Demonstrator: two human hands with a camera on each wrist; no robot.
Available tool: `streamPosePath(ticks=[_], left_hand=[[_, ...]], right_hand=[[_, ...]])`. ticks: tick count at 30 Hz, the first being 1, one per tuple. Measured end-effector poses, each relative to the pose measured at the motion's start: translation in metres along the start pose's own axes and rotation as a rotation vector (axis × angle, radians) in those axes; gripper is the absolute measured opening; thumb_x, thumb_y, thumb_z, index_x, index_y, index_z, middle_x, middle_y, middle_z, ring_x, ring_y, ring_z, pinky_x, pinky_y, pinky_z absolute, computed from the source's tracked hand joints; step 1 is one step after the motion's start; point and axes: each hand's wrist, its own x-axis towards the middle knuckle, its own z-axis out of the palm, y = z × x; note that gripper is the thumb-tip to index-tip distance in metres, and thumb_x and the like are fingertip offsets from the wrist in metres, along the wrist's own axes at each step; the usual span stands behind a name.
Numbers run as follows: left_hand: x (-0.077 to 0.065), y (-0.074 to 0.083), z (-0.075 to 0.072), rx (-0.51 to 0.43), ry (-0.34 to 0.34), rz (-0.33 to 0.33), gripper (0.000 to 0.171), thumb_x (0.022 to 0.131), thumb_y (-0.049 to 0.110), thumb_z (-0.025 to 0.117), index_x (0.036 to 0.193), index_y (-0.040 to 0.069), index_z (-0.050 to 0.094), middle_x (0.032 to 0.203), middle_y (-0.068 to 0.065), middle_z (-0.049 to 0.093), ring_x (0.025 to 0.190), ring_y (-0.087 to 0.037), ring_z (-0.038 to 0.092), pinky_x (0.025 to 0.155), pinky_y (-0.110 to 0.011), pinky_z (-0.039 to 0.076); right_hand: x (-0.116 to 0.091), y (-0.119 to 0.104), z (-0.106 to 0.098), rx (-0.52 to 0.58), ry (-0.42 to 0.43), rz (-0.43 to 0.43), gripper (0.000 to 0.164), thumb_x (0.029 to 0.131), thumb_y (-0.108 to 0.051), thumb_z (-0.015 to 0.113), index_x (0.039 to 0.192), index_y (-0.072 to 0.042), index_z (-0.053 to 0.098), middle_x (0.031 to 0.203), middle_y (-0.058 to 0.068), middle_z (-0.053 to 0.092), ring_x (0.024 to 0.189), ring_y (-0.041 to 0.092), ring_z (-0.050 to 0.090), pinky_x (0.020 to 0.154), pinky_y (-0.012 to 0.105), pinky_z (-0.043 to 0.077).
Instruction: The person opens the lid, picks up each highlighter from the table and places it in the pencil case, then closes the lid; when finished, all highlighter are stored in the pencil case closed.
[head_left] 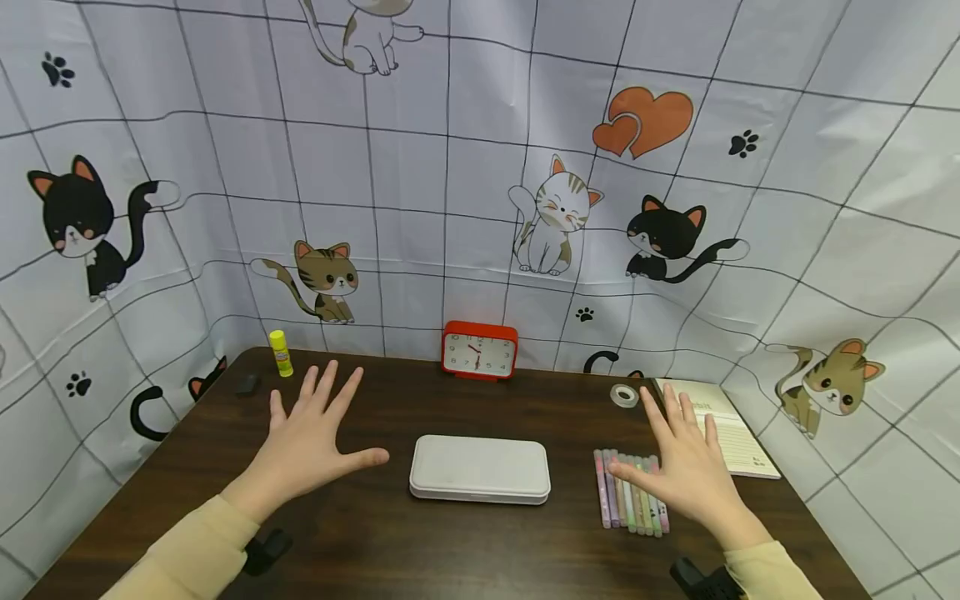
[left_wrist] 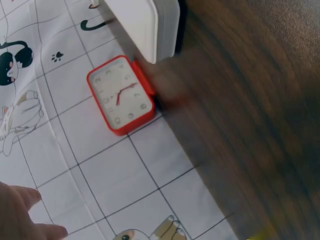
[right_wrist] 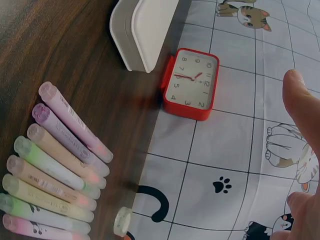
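A white lidded case (head_left: 480, 469) lies on the dark wooden table between the two hands. My left hand (head_left: 306, 442) hovers left of the case with its fingers spread, touching nothing. Spread as well, my right hand (head_left: 686, 467) is held above the right side of the table, partly in front of a row of pastel markers (head_left: 626, 493). The right wrist view shows several of these markers (right_wrist: 55, 185) side by side, with caps on. In the left wrist view, fingertips of the left hand (left_wrist: 30, 215) appear at the lower left corner.
A red clock (head_left: 480, 350) stands at the back edge by the cat-print curtain. A yellow glue stick (head_left: 281, 353) and a small dark block (head_left: 247, 385) are at back left. To the right lie a tape roll (head_left: 624, 396) and a notepad (head_left: 738, 433).
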Motion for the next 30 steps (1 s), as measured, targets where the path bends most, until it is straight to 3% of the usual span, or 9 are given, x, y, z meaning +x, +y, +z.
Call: streamPosePath(ticks=[6, 11, 22, 26, 30], left_hand=[[0.007, 0.001, 0.009, -0.058, -0.003, 0.082, 0.112, 0.070, 0.074, 0.063, 0.154, 0.021, 0.012, 0.157, -0.018, 0.013, 0.142, -0.042, 0.013, 0.108, -0.066, 0.013], [0.009, 0.002, 0.019, -0.080, -0.038, 0.103, 0.113, 0.069, 0.077, 0.061, 0.154, 0.018, 0.016, 0.156, -0.017, 0.019, 0.140, -0.043, 0.020, 0.107, -0.063, 0.021], [0.015, 0.010, 0.037, -0.171, -0.082, 0.107, 0.112, 0.068, 0.073, 0.066, 0.152, 0.013, 0.023, 0.153, -0.011, 0.031, 0.141, -0.036, 0.025, 0.108, -0.059, 0.026], [0.018, 0.010, 0.045, -0.209, -0.125, 0.087, 0.108, 0.069, 0.063, 0.073, 0.151, 0.011, 0.027, 0.152, -0.014, 0.033, 0.139, -0.038, 0.028, 0.104, -0.059, 0.031], [0.020, 0.010, 0.054, -0.221, -0.172, 0.051, 0.109, 0.068, 0.064, 0.073, 0.150, 0.008, 0.028, 0.148, -0.020, 0.036, 0.133, -0.040, 0.038, 0.101, -0.056, 0.038]], right_hand=[[0.000, -0.002, 0.007, 0.021, -0.008, -0.010, 0.108, 0.075, -0.067, 0.063, 0.155, -0.023, 0.006, 0.158, 0.019, 0.008, 0.144, 0.041, 0.006, 0.109, 0.065, 0.001], [-0.001, -0.005, 0.015, 0.048, -0.018, -0.027, 0.106, 0.076, -0.066, 0.064, 0.154, -0.021, 0.009, 0.157, 0.020, 0.013, 0.144, 0.040, 0.009, 0.110, 0.064, 0.002], [0.007, -0.014, 0.030, 0.134, -0.051, -0.054, 0.101, 0.075, -0.062, 0.068, 0.153, -0.024, 0.017, 0.156, 0.019, 0.017, 0.141, 0.044, 0.014, 0.107, 0.067, 0.010], [0.009, -0.021, 0.038, 0.156, -0.059, -0.079, 0.101, 0.075, -0.063, 0.067, 0.153, -0.022, 0.019, 0.156, 0.018, 0.019, 0.142, 0.041, 0.014, 0.109, 0.064, 0.011], [0.011, -0.029, 0.049, 0.188, -0.054, -0.119, 0.101, 0.076, -0.062, 0.067, 0.153, -0.017, 0.021, 0.156, 0.015, 0.021, 0.143, 0.037, 0.016, 0.109, 0.063, 0.015]])
